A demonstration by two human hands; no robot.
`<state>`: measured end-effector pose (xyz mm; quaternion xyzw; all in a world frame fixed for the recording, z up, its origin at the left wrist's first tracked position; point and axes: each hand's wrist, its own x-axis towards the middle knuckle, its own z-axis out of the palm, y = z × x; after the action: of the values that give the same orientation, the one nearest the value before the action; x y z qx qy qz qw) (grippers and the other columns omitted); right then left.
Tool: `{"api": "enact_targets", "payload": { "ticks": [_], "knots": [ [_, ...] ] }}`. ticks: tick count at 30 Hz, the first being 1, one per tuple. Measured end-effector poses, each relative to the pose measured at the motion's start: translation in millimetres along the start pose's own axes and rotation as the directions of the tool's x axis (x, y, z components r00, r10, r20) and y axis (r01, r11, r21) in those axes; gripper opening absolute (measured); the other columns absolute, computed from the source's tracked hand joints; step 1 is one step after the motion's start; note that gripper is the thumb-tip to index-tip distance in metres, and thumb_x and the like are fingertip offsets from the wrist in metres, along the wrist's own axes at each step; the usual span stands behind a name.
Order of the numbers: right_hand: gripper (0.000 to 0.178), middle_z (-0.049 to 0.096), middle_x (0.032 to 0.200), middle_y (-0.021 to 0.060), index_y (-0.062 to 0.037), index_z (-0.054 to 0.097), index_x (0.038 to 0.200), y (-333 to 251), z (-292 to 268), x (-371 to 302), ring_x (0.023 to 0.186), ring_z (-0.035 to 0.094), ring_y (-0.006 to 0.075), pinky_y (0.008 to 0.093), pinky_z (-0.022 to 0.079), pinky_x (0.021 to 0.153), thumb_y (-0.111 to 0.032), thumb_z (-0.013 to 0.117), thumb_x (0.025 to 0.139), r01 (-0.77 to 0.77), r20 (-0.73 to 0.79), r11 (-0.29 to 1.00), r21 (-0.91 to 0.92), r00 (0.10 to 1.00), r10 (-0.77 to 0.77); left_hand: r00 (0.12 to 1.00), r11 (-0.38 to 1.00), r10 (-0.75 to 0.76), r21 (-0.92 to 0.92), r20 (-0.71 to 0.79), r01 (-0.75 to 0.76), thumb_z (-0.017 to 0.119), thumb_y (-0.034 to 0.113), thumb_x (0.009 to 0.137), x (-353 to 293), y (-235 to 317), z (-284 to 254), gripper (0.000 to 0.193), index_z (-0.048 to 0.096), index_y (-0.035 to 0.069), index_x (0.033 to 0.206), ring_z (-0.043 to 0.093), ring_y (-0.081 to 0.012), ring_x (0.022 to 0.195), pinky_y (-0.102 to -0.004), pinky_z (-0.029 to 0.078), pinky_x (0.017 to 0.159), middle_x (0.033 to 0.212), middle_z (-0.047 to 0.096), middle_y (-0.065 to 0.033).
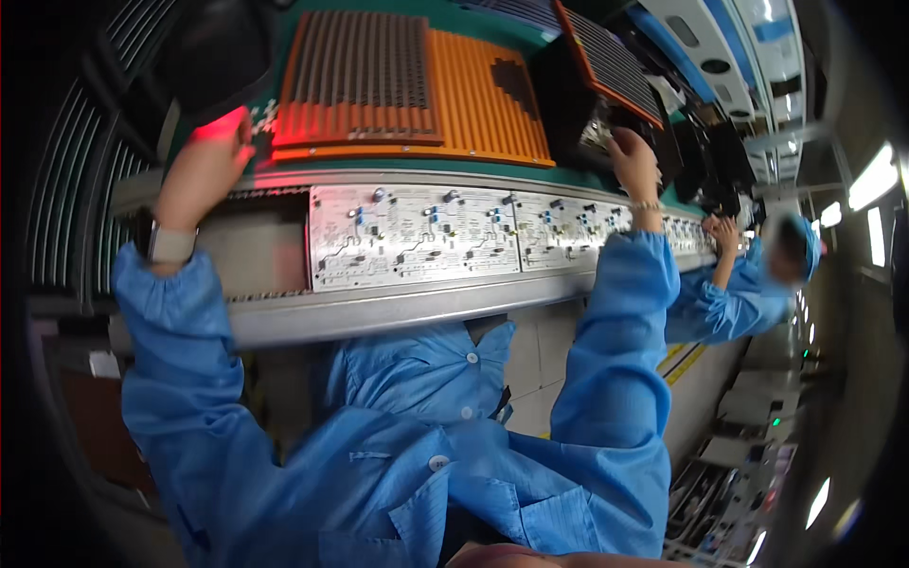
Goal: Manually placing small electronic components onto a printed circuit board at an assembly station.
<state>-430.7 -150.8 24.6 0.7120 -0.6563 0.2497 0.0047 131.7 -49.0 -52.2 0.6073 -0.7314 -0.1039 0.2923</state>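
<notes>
My left hand (204,170) is at the left above the green work surface, below a dark boxy object (216,62), with red light on its fingers. Those fingers are curled, and what they hold, if anything, is hidden. Small whitish pieces (270,115) lie beside it. On the right, my right hand (634,163) reaches to a black bin (568,104) with small shiny parts (595,135) at its near side. Its fingers are bent together, and I cannot make out anything in them. Between the hands, silvery circuit boards (412,237) with blue and black components sit in the rail track.
An orange ribbed tray (488,99) lies behind the track, with a brown ribbed tray (360,76) on it. Another ribbed tray (615,62) leans over the bin. The metal rail (407,308) runs across in front of me. A co-worker's hand (724,234) is farther right along the track.
</notes>
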Motion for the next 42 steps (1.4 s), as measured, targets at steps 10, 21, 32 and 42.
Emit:
{"api": "enact_targets", "payload": {
  "ticks": [10, 21, 32, 42],
  "knots": [
    [0.033, 0.07, 0.092, 0.0195, -0.0024, 0.073, 0.095, 1, 31, 35, 0.086, 0.068, 0.0345, 0.0411, 0.054, 0.079, -0.028, 0.079, 0.075, 0.04, 0.1, 0.99, -0.138, 0.995, -0.026, 0.908, 0.991, 0.069, -0.132, 0.413, -0.016, 0.076, 0.0, 0.068, 1, 58, -32, 0.022, 0.055, -0.002, 0.076, 0.056, -0.0159, 0.056, -0.0306, 0.043, 0.053, 0.06, 0.055, -0.0094],
    [0.023, 0.071, 0.087, 0.0162, -0.0069, 0.076, 0.092, 9, 33, 32, 0.084, 0.069, 0.0339, 0.0402, 0.055, 0.08, -0.024, 0.078, 0.076, -0.062, -0.059, 0.998, -0.008, 0.996, 0.062, 0.661, 0.839, 0.148, -0.448, 0.736, 0.31, 0.056, 0.0, 0.092, 4, 108, -34, 0.011, 0.057, -0.003, 0.103, 0.063, -0.008, 0.062, -0.0197, 0.046, 0.053, 0.083, 0.069, -0.0094],
    [0.019, 0.072, 0.087, 0.0074, -0.0022, 0.068, 0.109, -72, 16, -80, 0.081, 0.071, 0.0137, 0.0213, 0.053, 0.066, -0.011, 0.065, 0.093, 0.017, -0.118, 0.732, 0.681, 0.989, 0.086, 0.903, 0.84, 0.164, -0.537, 0.397, 0.083, 0.065, 0.008, 0.089, -6, 188, 55, 0.009, 0.065, 0.0, 0.093, 0.066, -0.0141, 0.075, -0.0279, 0.049, 0.064, 0.091, 0.07, -0.0085],
    [0.02, 0.062, 0.106, 0.0097, 0.0033, 0.066, 0.11, -106, 50, -173, 0.092, 0.07, 0.017, 0.0235, 0.055, 0.076, 0.004, 0.06, 0.091, -0.016, -0.031, 0.455, 0.89, 0.995, 0.095, 0.9, 0.909, 0.415, -0.011, 0.13, -0.418, 0.07, 0.012, 0.076, 1, 221, 114, 0.006, 0.07, 0.007, 0.08, 0.056, -0.0224, 0.086, -0.0362, 0.036, 0.079, 0.082, 0.061, -0.0053]
  ]
}}
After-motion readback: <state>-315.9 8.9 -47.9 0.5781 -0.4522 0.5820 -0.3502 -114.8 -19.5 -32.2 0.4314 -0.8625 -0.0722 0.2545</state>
